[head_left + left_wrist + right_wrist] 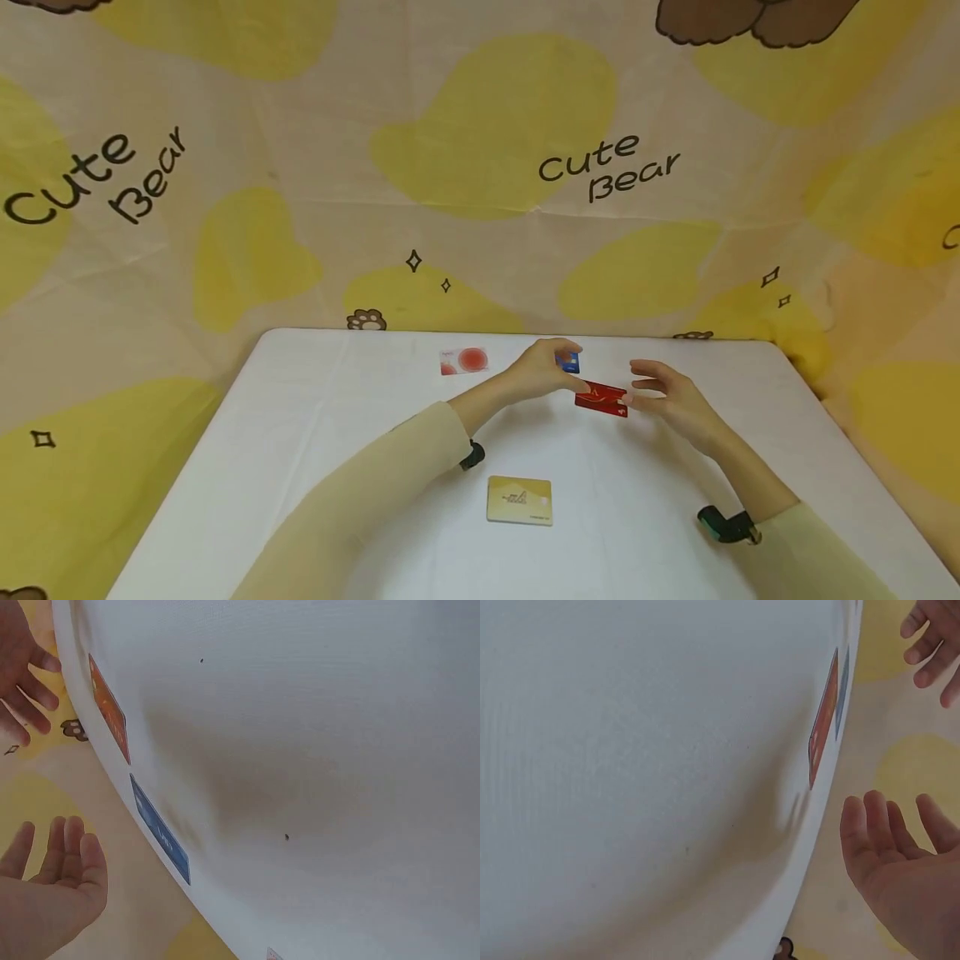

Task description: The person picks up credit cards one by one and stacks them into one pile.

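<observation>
A red card (pixel 602 400) lies on the white table (pixel 360 533), right of centre. My left hand (pixel 538 368) hovers at its left end, the thumb overlapping the card's edge in the head view; the left wrist view shows this hand (pixel 56 900) apart from the cards with fingers relaxed. Partly behind those fingers is a blue card (pixel 572 364), seen whole in the left wrist view (pixel 160 829). At the red card's right end is my right hand (pixel 678 404), fingers loosely bent; its wrist view shows the hand (pixel 900 877) holding nothing.
A white card with a red circle (pixel 463 361) lies near the table's back edge, left of the hands. Closer to me lies a gold card (pixel 519 502). A yellow patterned cloth (pixel 480 150) hangs behind the table. Each wrist wears a dark band.
</observation>
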Tool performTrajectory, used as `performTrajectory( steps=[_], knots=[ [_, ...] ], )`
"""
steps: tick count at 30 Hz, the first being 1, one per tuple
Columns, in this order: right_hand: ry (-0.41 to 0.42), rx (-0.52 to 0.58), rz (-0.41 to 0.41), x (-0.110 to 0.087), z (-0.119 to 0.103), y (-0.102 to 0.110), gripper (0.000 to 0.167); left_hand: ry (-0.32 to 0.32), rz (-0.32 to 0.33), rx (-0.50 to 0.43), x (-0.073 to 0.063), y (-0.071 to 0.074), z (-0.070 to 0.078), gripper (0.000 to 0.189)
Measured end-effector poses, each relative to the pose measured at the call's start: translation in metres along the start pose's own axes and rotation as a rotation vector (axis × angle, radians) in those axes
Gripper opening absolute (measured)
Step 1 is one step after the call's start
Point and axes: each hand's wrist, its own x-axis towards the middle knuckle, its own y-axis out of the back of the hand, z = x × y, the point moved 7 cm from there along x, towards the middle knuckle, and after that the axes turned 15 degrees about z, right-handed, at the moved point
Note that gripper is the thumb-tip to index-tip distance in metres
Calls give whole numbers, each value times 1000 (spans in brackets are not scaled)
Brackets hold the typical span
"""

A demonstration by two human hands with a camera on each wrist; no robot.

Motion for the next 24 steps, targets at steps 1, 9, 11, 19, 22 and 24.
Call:
performTrajectory(
  steps=[1,9,11,19,22,24],
  knots=[
    [-8,-7,-6,1,3,0,74,-2,-12,10,2,-2,0,67],
    [-57,12,-56,11,17,-3,70,14,-54,69,16,-15,-13,72],
    [-76,11,-74,14,21,-5,71,20,-59,83,19,-17,-17,72],
    [-134,-19,-99,21,35,-7,72,27,-92,111,26,-28,-20,64],
    [-135,-34,-100,24,39,-8,69,36,-102,133,27,-33,-21,62],
    [-130,-45,-103,26,40,-8,67,42,-106,144,28,-36,-21,62]
  ],
)
